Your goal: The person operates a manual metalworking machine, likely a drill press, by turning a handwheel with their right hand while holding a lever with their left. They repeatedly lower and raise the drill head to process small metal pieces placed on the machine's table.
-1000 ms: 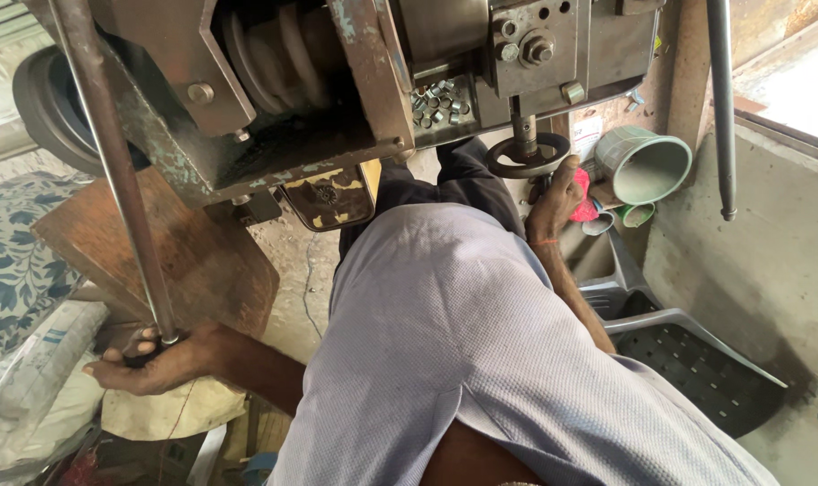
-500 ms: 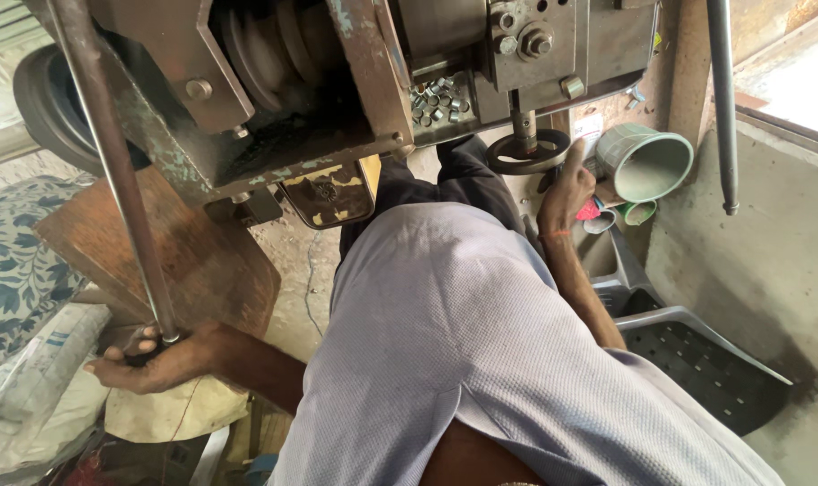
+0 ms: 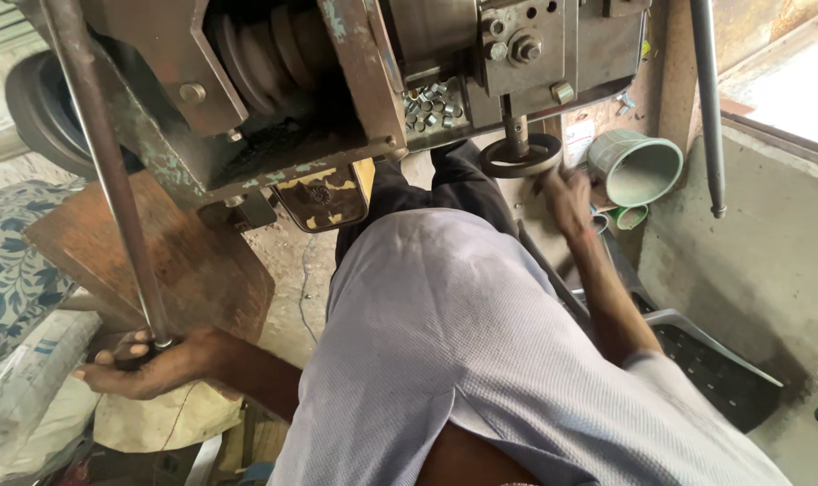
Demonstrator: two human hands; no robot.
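**Right hand lowered from the press wheel; left hand fixed on the lever**

Since the earlier frames, the right hand (image 3: 566,200) has dropped from beside the round wheel (image 3: 519,155) to a position just below and to the right of it. It is motion-blurred now, so whether its fingers are curled or spread, and whether they hold any small part, cannot be told. The left hand (image 3: 152,362) has not shifted: its fingers remain wrapped shut around the lower end of the long steel lever (image 3: 112,180).

Key relation:

1. The lever's long axis runs steeply, from the upper left corner of the view down and slightly rightward to the left hand's grip. Only the left hand is on it; the right hand is well apart, on the far side of the person's body.
2. The wheel sits on a short vertical spindle under the machine head (image 3: 526,45). It lies up and to the left of the right hand's fingers, near but not visibly touching.
3. The right hand is much the nearer of the two to the wheel and to the green cup (image 3: 638,169), which lies on its side with its mouth facing the camera, just right of that hand.

Other items: a heap of small metal sleeves (image 3: 427,103) rests on the machine ledge, above and left of the wheel. A black perforated tray (image 3: 715,369) lies low on the right, beyond the right forearm.
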